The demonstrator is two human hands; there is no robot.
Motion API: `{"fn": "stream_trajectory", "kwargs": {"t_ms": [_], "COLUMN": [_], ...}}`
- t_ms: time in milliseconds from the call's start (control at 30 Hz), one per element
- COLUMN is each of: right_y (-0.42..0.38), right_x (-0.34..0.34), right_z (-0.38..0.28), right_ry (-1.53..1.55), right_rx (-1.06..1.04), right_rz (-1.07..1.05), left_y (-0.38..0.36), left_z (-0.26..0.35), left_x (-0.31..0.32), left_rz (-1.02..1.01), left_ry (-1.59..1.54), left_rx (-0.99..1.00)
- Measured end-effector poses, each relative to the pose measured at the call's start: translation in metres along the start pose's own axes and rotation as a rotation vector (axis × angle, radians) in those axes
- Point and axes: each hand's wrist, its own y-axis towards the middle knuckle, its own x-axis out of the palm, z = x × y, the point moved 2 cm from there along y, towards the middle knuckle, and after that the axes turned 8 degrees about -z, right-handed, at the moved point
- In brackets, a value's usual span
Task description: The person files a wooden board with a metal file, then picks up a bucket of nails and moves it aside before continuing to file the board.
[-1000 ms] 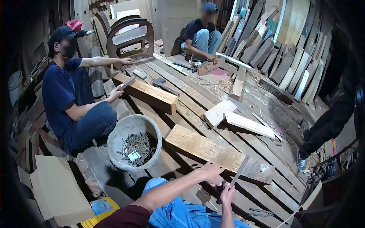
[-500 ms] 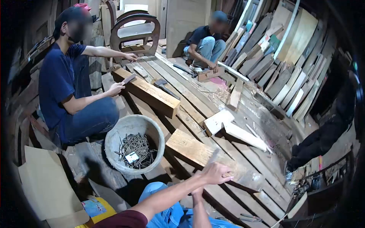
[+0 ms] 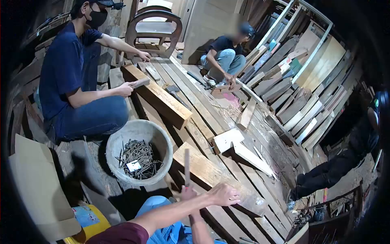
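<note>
My left hand [image 3: 223,194], at the end of the arm with the maroon sleeve, is closed above the near wooden beam [image 3: 203,164]; what its fingers hold, if anything, is too small to name. Under that forearm, my right hand [image 3: 188,194] is wrapped round the lower end of a flat, narrow blade [image 3: 187,164], which points up beside the beam's left end. Part of this hand is blurred and covered by my left arm. Left of the beam, a round pale tub [image 3: 164,142] holds many brown peg-like pieces [image 3: 140,156] and a small white packet [image 3: 133,165].
A seated co-worker [image 3: 65,73] at the left holds a flat piece over another beam [image 3: 162,99]. Another person [image 3: 225,57] crouches at the back. A hammer [image 3: 176,95], pale wood pieces [image 3: 248,152] and stacked planks [image 3: 308,101] lie beyond. Someone in dark clothes [image 3: 345,158] is at the right.
The blade has moved left off the beam and now points upright. My right hand has shifted left and shows more; my left hand has moved slightly left and down. The view has turned somewhat.
</note>
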Motion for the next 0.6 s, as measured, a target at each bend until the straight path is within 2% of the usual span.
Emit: {"fn": "stream_trajectory", "kwargs": {"t_ms": [33, 67, 133, 167, 200, 233, 300, 367, 533, 600], "right_y": [0.003, 0.001, -0.013, -0.022, -0.032, -0.053, -0.068, -0.080, -0.100, -0.097], "right_x": [-0.004, -0.014, -0.035, -0.047, -0.058, -0.088, -0.110, -0.124, -0.123, -0.107], "right_z": [0.023, 0.045, 0.096, 0.121, 0.141, 0.133, 0.166, 0.196, 0.211, 0.222], "right_ry": [0.077, 0.109, 0.070, 0.026, -0.014, 0.049, -0.026, 0.112, -0.012, 0.092], "right_rx": [-0.041, -0.083, -0.124, -0.075, -0.014, 0.326, 0.524, 0.605, 0.503, 0.487], "right_rz": [-0.027, -0.013, 0.104, 0.167, 0.212, 0.109, 0.209, 0.291, 0.393, 0.430], "left_y": [-0.001, -0.001, -0.001, -0.001, -0.002, -0.002, -0.002, -0.002, -0.001, -0.002], "left_z": [0.001, 0.000, -0.002, -0.002, 0.000, -0.001, -0.003, 0.000, -0.002, 0.002], "left_x": [0.000, 0.003, 0.007, 0.006, 0.002, 0.001, 0.004, 0.002, 0.004, -0.002], "left_rz": [-0.011, 0.098, 0.122, 0.135, 0.081, 0.051, -0.010, 0.012, -0.020, 0.012], "left_ry": [-0.007, -0.069, -0.075, -0.076, -0.077, -0.067, -0.051, -0.020, 0.032, -0.007], "left_rx": [-0.004, 0.030, 0.055, 0.068, 0.017, 0.001, -0.031, -0.012, -0.013, -0.005]}}
